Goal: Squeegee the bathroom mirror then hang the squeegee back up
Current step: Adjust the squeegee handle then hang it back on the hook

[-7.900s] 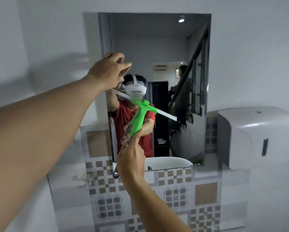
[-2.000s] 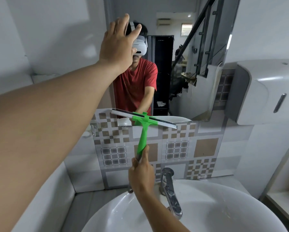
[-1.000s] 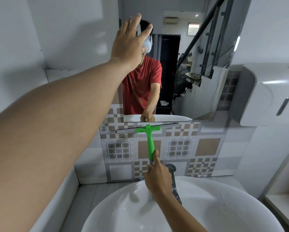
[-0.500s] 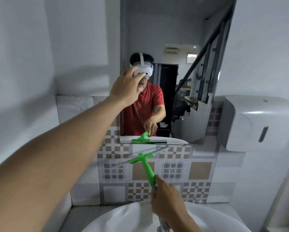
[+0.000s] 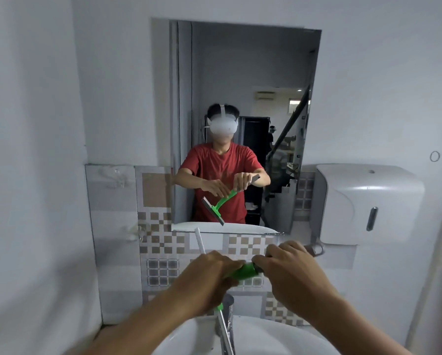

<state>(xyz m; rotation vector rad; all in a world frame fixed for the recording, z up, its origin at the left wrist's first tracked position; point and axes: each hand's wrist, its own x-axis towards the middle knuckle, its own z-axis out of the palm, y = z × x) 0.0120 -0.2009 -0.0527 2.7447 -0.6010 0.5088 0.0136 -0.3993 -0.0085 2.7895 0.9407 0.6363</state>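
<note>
The rectangular mirror hangs on the white wall above a band of patterned tiles. Below its lower edge, over the sink, I hold the green squeegee with its handle lying sideways. My left hand is closed around the handle near the head. My right hand is closed on the grey end of the handle. The blade runs nearly upright behind my left hand, its white tip above and its lower end over the basin. The mirror's reflection shows both hands on the squeegee.
A white sink with a chrome faucet lies directly below my hands. A white wall dispenser juts out right of the mirror. Clear hooks sit on the wall panel at left. A small ring is fixed at far right.
My left hand came down off the mirror and took hold of the squeegee. The squeegee turned from upright to sideways. The view lifted and pulled back, showing the whole mirror.
</note>
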